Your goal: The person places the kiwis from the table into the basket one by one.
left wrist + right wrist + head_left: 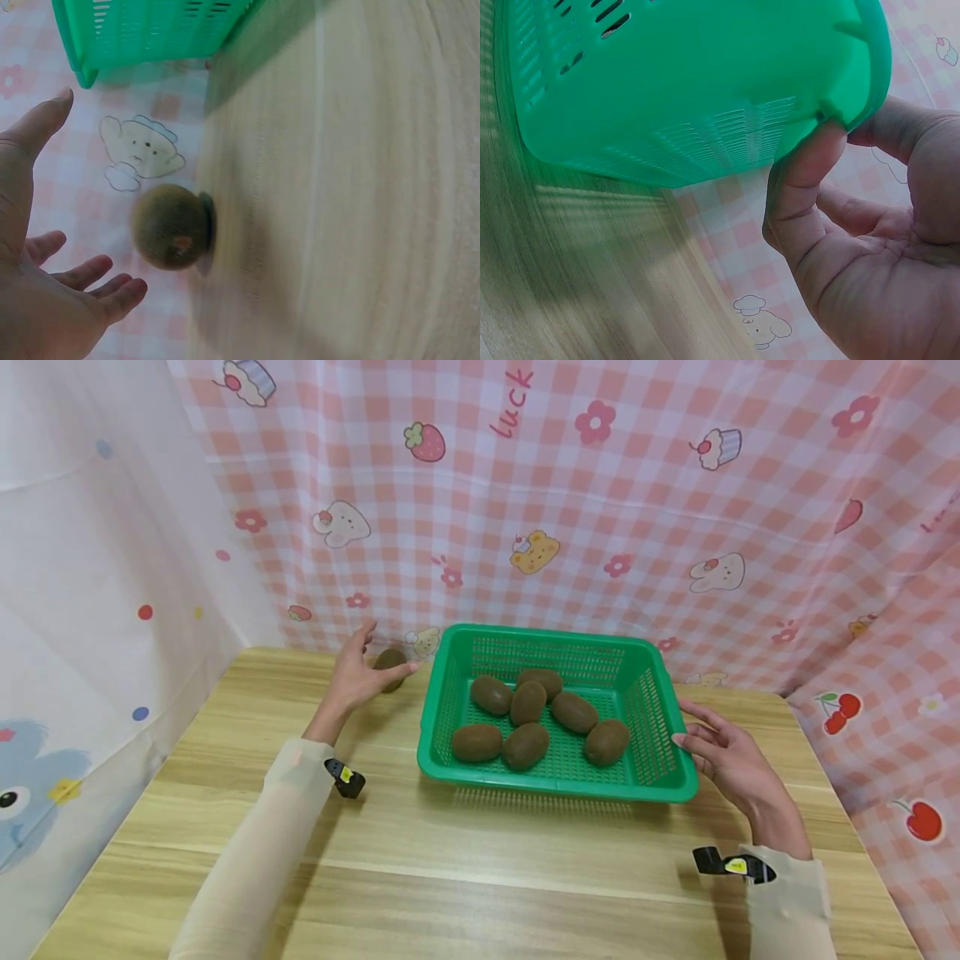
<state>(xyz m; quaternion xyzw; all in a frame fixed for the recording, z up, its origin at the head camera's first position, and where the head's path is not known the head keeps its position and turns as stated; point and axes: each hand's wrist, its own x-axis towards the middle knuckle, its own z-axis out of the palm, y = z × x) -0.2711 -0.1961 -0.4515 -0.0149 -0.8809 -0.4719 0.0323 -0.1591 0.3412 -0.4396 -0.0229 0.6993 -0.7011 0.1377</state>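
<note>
A green plastic basket (555, 782) with slotted walls holds several brown kiwis (527, 746). At the basket's right end, my right hand (738, 764) pinches the rim between thumb and curled fingers, as the right wrist view shows close up. Left of the basket, a single kiwi (171, 226) lies on the table near its back edge. Over that kiwi reaches my left hand (360, 672), thumb and fingers spread to either side. In the left wrist view a gap shows between the fingers and the kiwi, and the palm holds nothing.
The light wooden table (450, 885) meets a pink checked curtain (480, 527) along its back edge. A white dotted cloth (97, 568) hangs at the left, and more checked cloth hangs at the right. Each wrist wears a small black camera (347, 778).
</note>
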